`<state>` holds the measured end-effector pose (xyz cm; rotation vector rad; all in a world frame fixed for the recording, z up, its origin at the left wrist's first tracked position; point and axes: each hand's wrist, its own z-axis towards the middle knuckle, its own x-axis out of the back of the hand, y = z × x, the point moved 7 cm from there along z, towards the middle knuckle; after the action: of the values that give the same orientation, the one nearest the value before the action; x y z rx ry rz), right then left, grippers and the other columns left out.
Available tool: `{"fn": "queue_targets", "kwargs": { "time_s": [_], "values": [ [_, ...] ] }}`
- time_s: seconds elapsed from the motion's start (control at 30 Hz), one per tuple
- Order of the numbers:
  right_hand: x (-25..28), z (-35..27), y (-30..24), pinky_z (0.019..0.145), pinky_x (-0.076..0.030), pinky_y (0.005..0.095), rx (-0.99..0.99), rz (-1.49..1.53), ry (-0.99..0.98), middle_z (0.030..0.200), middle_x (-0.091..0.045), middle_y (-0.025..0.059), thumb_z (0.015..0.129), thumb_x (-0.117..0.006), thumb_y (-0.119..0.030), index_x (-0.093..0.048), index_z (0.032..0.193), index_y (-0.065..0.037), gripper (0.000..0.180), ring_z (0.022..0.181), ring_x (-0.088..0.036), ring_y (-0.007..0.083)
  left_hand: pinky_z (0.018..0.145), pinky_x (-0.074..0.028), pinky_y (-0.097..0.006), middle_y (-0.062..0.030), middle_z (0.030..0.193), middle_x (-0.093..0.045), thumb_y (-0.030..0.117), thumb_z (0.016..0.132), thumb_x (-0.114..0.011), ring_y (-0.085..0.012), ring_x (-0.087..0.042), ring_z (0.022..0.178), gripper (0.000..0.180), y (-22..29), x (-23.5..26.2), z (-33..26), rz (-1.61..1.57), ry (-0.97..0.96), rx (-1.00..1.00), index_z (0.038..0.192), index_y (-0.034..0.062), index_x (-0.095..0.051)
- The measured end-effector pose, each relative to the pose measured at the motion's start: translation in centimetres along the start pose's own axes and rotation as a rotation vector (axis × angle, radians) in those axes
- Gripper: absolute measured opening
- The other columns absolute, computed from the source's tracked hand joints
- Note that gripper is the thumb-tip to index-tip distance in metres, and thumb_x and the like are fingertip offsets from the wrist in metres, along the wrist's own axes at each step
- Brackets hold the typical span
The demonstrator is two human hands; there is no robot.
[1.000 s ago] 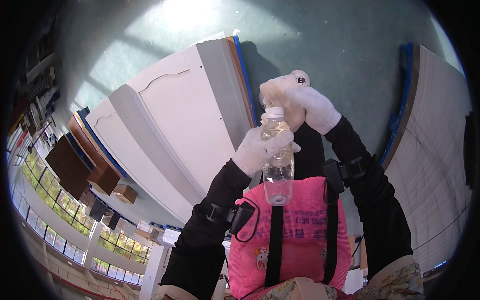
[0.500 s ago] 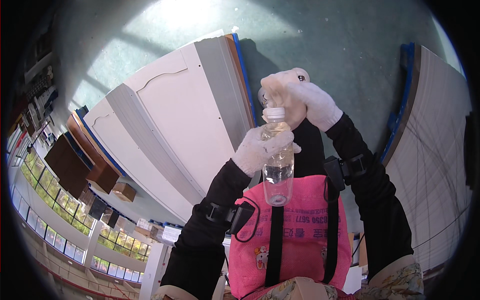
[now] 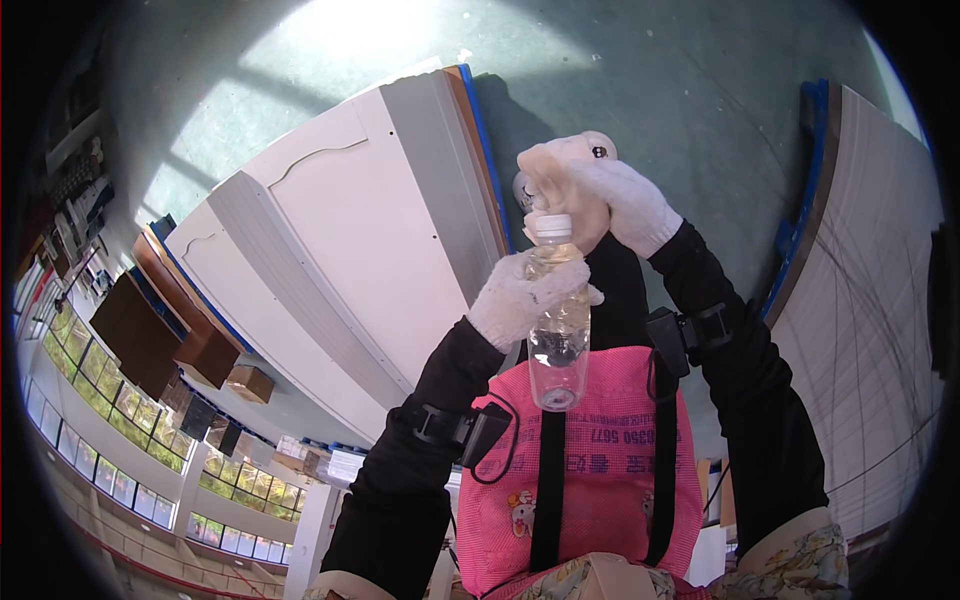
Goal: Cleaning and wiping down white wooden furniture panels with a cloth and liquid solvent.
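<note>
My left hand (image 3: 510,298), in a white knit glove, is wrapped round the middle of a clear plastic bottle (image 3: 560,345). The bottle has a white cap (image 3: 552,226) and pale liquid in it, and stands nearly upright in the picture in front of my body. Just beyond the cap, my right hand (image 3: 630,205), gloved the same way, grips a crumpled cream cloth (image 3: 565,185). Part of the cloth lies behind the bottle's neck; whether it touches the cap I cannot tell.
White panelled doors (image 3: 340,220) lie stacked at the left, edged with brown board and blue. Another pale stack (image 3: 870,220) stands on the right. Between them is a green floor (image 3: 690,110). A pink apron (image 3: 600,480) covers my front. Brown boxes (image 3: 250,384) are farther left.
Little differs. The bottle and both hands have shifted very slightly, and each hand keeps its hold.
</note>
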<state>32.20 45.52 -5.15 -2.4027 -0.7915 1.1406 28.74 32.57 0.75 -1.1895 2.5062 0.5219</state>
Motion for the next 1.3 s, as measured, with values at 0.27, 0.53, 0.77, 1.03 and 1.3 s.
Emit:
{"fn": "queue_targets", "kwargs": {
  "time_s": [0.27, 0.53, 0.77, 1.03, 1.3],
  "values": [
    [-0.3, -0.4, -1.0, 0.092, -0.046, 0.0297, 0.021, -0.180, 0.017, 0.117, -0.062, 0.0087, 0.102, -0.046, -0.024, -0.055, 0.124, 0.004, 0.037, 0.105, -0.057, 0.0153, 0.070, -0.057, -0.030, -0.0136, 0.090, -0.069, 0.026, 0.090, -0.067, -0.0196, -0.069, 0.080, 0.032, -0.5, 0.1, 0.4, 0.001, -0.007, 0.033, 0.103, -0.0015, -0.059],
    [-0.2, 0.2, -0.4, 0.094, -0.045, 0.0299, -0.071, 0.032, -0.040, 0.117, -0.061, 0.0083, 0.100, -0.049, -0.026, -0.056, 0.123, 0.005, 0.039, 0.105, -0.057, 0.0155, 0.071, -0.057, -0.031, -0.0123, 0.090, -0.068, 0.027, 0.089, -0.069, -0.0204, -0.070, 0.083, 0.034, -0.6, 0.1, 0.5, 0.012, -0.008, 0.037, 0.103, -0.0016, -0.059],
    [-0.6, 0.6, -0.9, 0.095, -0.044, 0.0295, 0.002, -0.096, -0.040, 0.119, -0.061, 0.0079, 0.099, -0.048, -0.027, -0.056, 0.124, 0.005, 0.041, 0.106, -0.056, 0.0147, 0.076, -0.054, -0.030, -0.0086, 0.091, -0.067, 0.022, 0.083, -0.072, -0.0165, -0.067, 0.084, 0.035, 0.5, 1.2, 0.3, 0.184, 0.076, -0.084, 0.105, 0.0000, -0.058],
    [-0.8, 1.5, -1.0, 0.086, -0.049, 0.0293, -0.086, 0.015, -0.099, 0.106, -0.064, 0.0068, 0.095, -0.053, -0.032, -0.061, 0.116, 0.002, 0.041, 0.098, -0.062, 0.0163, 0.088, -0.052, -0.038, -0.0174, 0.109, -0.064, 0.020, 0.080, -0.075, -0.0231, -0.063, 0.098, 0.049, 3.8, 8.1, -6.4, 0.088, 0.592, -0.798, 0.117, 0.0013, -0.049],
    [1.3, 3.8, 4.0, 0.075, -0.050, 0.0290, -0.273, -0.098, 0.038, 0.095, -0.064, 0.0047, 0.091, -0.058, -0.034, -0.062, 0.107, -0.001, 0.037, 0.085, -0.063, 0.0155, 0.091, -0.050, -0.035, -0.0157, 0.118, -0.061, 0.040, 0.085, -0.072, -0.0227, -0.061, 0.103, 0.051, 5.1, 24.5, -13.2, -0.146, 1.790, -0.861, 0.114, 0.0012, -0.054]
  ]
}}
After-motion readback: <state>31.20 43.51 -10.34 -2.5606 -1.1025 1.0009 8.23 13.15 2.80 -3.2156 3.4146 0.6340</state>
